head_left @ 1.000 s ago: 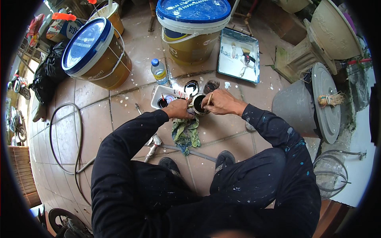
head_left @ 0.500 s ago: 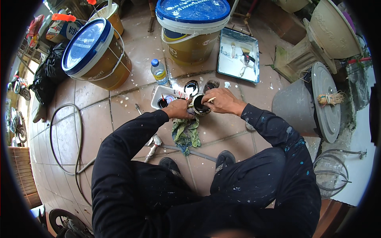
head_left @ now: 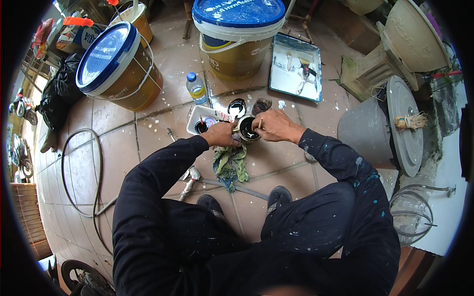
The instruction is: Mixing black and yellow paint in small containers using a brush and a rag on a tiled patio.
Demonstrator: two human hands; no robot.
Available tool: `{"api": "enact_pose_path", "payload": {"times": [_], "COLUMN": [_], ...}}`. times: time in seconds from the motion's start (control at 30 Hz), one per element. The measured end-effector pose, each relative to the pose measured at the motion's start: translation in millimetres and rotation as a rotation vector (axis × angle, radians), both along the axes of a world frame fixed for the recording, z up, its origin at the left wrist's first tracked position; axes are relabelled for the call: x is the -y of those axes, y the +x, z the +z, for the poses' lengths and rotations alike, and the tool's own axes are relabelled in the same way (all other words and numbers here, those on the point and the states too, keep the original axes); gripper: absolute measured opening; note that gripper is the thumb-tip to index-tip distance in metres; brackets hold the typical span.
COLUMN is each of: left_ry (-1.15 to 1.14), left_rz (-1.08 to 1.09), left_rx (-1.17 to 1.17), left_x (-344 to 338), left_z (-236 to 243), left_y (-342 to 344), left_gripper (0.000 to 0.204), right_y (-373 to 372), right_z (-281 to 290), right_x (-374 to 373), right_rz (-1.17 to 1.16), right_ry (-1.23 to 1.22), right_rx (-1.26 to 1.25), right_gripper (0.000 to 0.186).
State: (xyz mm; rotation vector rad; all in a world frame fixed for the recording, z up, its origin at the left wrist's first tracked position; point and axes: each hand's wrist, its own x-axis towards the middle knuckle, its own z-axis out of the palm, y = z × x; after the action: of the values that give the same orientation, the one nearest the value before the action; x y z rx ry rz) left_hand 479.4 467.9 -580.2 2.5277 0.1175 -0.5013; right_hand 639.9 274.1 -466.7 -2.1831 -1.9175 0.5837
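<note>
Stick swung more upright since half-second ago. Your left hand closed on left rim of tin, dark inside; tin sits between your hands; your right hand pinches stick at tin's right rim.

White lettering on two buckets and a box, small print on a bottle.
At top centre, the blue lid of a large gold bucket carries bold white capitals, and pale lettering runs round its side, partly cut off by the curve. The second gold bucket, at left, has white capitals across its blue lid and lettering on its side. A clear bottle wears a yellow label, its print too small to read. Large white capitals mark a box, upper left.
</note>
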Motion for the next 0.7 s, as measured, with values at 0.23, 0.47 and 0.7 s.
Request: {"api": "enact_pose_path", "payload": {"times": [0.23,0.47,0.7], "left_ry": [-0.011,-0.012,0.023], "left_rz": [-0.010,-0.028,-0.044], "left_rx": [0.005,-0.017,-0.042], "left_x": [3,0,1], "left_z": [1,2,2], "left_y": [0,-2,1], "left_gripper": [0.080,0.094,0.093], "right_y": [-7,1,-5], "right_z": [-9,-8,-7], "right_x": [-6,7,1], "right_rz": [-0.141,0.021,-0.107], "right_ry": [0.172,0.146,0.202], "right_rx": [-0.387,-0.034,-0.288], "right_gripper": [0.019,0.014,0.018]}}
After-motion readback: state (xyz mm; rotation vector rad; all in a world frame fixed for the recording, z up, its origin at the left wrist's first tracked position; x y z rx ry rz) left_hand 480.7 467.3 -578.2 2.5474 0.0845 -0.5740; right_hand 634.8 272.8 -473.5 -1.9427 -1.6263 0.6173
